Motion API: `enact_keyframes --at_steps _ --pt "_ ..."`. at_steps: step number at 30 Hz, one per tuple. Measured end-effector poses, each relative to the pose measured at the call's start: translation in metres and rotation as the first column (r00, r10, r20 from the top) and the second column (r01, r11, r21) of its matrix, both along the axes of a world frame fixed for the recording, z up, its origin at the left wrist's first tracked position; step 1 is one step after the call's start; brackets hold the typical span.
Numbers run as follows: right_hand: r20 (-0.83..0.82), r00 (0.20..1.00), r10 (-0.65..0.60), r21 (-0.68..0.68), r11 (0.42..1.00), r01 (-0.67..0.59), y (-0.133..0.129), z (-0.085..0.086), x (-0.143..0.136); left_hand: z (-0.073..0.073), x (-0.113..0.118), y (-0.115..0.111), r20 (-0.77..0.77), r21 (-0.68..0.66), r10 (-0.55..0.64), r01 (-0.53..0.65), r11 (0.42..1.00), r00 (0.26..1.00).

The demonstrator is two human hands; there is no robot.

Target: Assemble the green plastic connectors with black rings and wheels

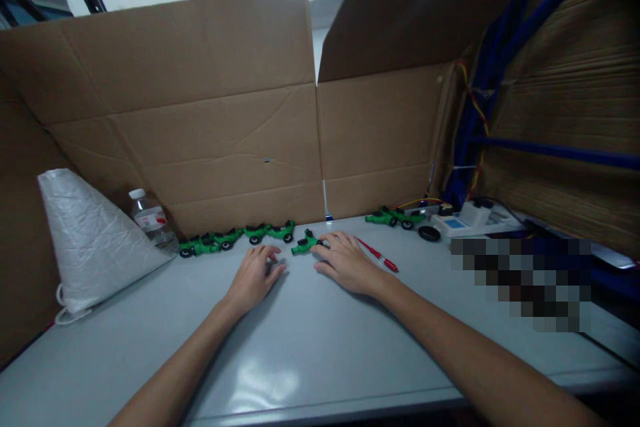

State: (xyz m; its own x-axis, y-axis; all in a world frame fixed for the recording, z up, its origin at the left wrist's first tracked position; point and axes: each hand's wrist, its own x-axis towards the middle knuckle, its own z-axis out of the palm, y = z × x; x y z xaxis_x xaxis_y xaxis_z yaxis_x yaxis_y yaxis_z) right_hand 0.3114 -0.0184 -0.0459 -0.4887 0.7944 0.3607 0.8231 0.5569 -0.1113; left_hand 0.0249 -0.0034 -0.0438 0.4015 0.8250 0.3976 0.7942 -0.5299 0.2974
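A small green toy vehicle with dark wheels (304,244) lies on the grey table, just left of my right hand (346,265). That hand's fingers stretch over the toy's right end and hide part of it; the thumb is apart from it, nearer me. My left hand (254,278) hovers or rests low at the table to the left, fingers loosely bent and thumb apart, nothing visible in it. Right of my right hand lies a red screwdriver (383,259). Behind my left hand, several similar green toy vehicles (225,239) line the back edge.
More green toys (395,217) and a black ring-shaped piece (429,233) are at back right, beside a white power strip (455,225). A white bag (95,240) and a water bottle (153,221) stand left. Cardboard walls (225,120) enclose the table (280,347).
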Motion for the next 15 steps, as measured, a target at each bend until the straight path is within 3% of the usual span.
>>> enact_keyframes --at_steps 4,9,15 --pt "0.022 0.983 -0.182 0.003 0.983 0.182 0.02 -0.005 0.019 0.0 0.0 0.001 0.008 0.001 0.012 -0.012 1.0 1.0" --pt "0.029 0.901 -0.433 0.004 0.901 0.433 0.036 -0.009 0.044 -0.002 -0.002 0.002 -0.004 -0.01 0.007 -0.007 1.0 1.0" --pt "0.013 0.816 -0.578 -0.026 0.815 0.578 0.044 -0.008 0.058 -0.006 -0.006 0.007 -0.007 -0.015 0.001 -0.001 1.0 1.0"
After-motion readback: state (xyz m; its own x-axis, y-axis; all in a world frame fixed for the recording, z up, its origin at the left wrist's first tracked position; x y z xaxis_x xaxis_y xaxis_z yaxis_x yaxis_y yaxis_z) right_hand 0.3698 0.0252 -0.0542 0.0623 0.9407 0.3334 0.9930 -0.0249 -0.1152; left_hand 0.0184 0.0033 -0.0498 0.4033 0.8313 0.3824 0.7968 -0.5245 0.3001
